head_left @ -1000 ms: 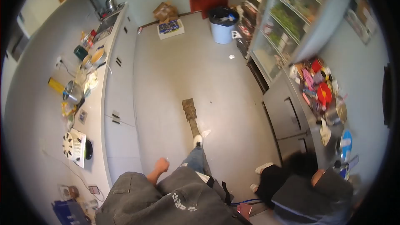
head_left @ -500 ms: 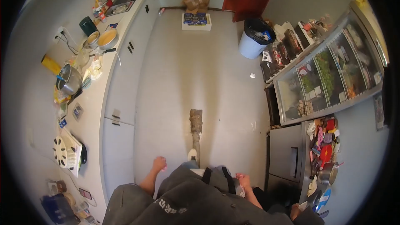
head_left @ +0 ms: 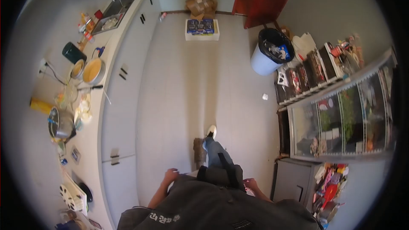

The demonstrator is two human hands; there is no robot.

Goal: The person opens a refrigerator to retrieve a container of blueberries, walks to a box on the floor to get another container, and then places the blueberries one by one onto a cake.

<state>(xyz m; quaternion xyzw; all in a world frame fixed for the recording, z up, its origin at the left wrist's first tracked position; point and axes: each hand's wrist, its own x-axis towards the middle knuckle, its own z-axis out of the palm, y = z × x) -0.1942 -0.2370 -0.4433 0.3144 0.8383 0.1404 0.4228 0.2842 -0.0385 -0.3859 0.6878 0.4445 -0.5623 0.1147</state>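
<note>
My left hand (head_left: 171, 174) hangs beside my left hip, its fingers loosely curled with nothing visible in them. On the other side of the dark apron (head_left: 204, 200), my right hand (head_left: 251, 183) is at my right hip with the fingers bent in. A small whitish and reddish patch shows just under that hand; I cannot make out what it is. Both hands are away from the counter and shelves. One foot in a white shoe (head_left: 211, 131) is stretched forward on the floor.
A counter (head_left: 91, 121) with bowls, a pot (head_left: 63, 122) and a sink (head_left: 123, 3) runs along the left. On the right stand a bin (head_left: 265, 57), a glass-doored fridge (head_left: 341, 119) and a grey cabinet (head_left: 292, 181). A white box (head_left: 201, 37) sits ahead.
I have stepped forward, so the counter and fridge sit lower in view. One leg now reaches ahead, and my left hand has come closer to my body. A hand at the lower right has left view.
</note>
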